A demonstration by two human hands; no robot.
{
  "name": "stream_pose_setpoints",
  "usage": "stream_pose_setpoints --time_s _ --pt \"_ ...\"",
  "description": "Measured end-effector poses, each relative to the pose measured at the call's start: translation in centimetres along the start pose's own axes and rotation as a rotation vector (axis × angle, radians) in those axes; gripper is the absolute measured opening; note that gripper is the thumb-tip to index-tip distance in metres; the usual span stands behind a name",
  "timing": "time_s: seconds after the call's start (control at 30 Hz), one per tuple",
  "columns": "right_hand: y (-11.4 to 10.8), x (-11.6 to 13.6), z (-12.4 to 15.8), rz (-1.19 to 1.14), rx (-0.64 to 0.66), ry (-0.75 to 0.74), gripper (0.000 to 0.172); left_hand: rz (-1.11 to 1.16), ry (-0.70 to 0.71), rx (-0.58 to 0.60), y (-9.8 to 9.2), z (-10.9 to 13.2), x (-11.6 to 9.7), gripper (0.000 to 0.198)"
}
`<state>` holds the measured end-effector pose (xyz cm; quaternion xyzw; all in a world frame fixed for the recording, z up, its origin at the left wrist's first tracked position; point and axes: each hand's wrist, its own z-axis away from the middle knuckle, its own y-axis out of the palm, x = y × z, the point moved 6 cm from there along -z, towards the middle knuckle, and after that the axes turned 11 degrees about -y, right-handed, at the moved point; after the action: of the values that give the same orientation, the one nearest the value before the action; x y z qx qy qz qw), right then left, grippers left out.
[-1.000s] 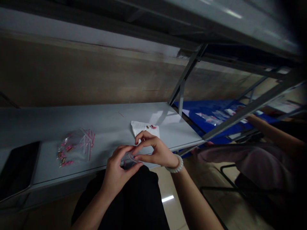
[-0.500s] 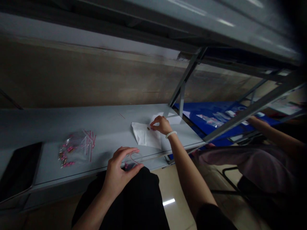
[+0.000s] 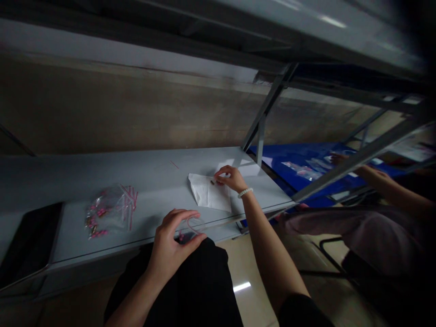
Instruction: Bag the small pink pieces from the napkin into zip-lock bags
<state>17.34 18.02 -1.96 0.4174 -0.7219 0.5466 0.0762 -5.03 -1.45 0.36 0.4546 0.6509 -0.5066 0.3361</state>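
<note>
Above my lap, my left hand [image 3: 177,234] holds a small clear plastic bag [image 3: 195,223] with a pink strip by its mouth, spread between thumb and fingers. Something pink shows inside it. My right hand [image 3: 230,178], wearing a bracelet of pale beads, is over a white paper sheet [image 3: 208,195] on the grey shelf. Its thumb and fingertips are pinched together, and what is between them is too small to make out. Next to those fingertips a tiny dark brass-coloured piece [image 3: 212,182] lies on the sheet.
Clear zip bags [image 3: 116,209] with pink beads lie left on the grey shelf [image 3: 153,181], beside a dark tablet [image 3: 32,238]. A thin pink strip [image 3: 174,164] lies further back. Metal struts [image 3: 269,106] separate a blue table [image 3: 279,156], where another person's arm [image 3: 378,179] reaches.
The view has shifted slightly. My right fingers still pinch over the paper, close to the brass-coloured piece, and my left hand keeps the bag spread. The other person's hand has moved.
</note>
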Motion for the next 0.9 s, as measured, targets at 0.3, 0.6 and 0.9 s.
stream_pose_setpoints --time_s 0.3,0.6,0.9 --pt "-1.1 15.5 6.2 -0.509 0.068 -0.327 0.008 -0.004 -0.004 -0.021 -0.1 0.0 0.0 0.036" --pt "0.4 18.4 6.9 -0.426 0.2 -0.391 0.011 -0.038 0.047 -0.111 -0.4 0.6 0.3 0.038" --pt "-2.3 15.6 5.8 -0.513 0.014 -0.251 0.015 0.003 0.039 -0.065 -0.7 0.2 -0.2 0.036"
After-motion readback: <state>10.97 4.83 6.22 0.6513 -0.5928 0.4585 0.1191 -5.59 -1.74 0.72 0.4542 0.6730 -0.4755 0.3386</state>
